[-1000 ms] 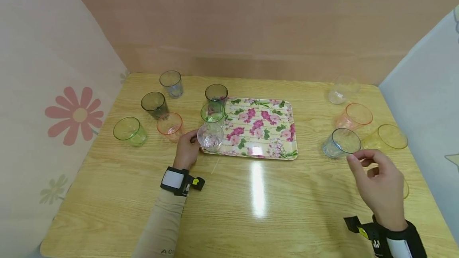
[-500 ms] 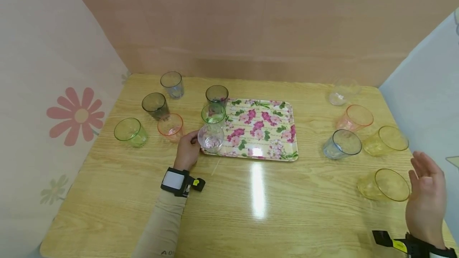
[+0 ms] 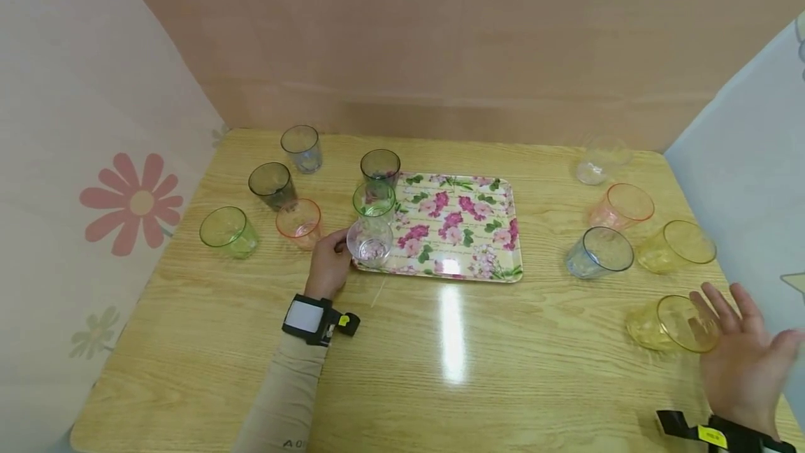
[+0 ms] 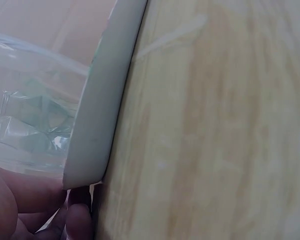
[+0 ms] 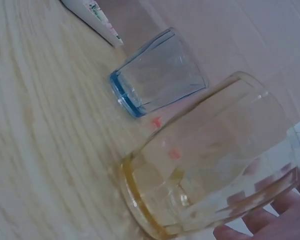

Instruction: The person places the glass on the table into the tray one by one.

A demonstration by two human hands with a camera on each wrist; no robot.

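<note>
My left hand (image 3: pixel 329 265) grips the left edge of a flower-patterned tray (image 3: pixel 493 257). In the left wrist view, its fingers (image 4: pixel 32 192) lie at the tray's corner, partly beneath it. Close by on the tray stands a clear glass (image 3: pixel 370 247); a green glass (image 3: pixel 374 203) and a dark grey glass (image 3: pixel 381 168) line up behind it. At the right, my right hand (image 3: pixel 736 362) spreads its fingers beside a yellow glass (image 3: pixel 654 327). In the right wrist view, fingers show through and beside this yellow glass (image 5: pixel 210 160); contact is unclear.
On the right stand a blue glass (image 3: pixel 591 261), a second yellow glass (image 3: pixel 660 250), a pink glass (image 3: pixel 610 214) and a clear glass (image 3: pixel 591 170). On the left are several glasses, including green (image 3: pixel 237 240) and orange-rimmed (image 3: pixel 300 229) ones. Walls border the table.
My right hand has left the blue glass's rim, moved right and towards me, and come beside the front yellow glass with fingers spread. The left hand stays at the tray.
</note>
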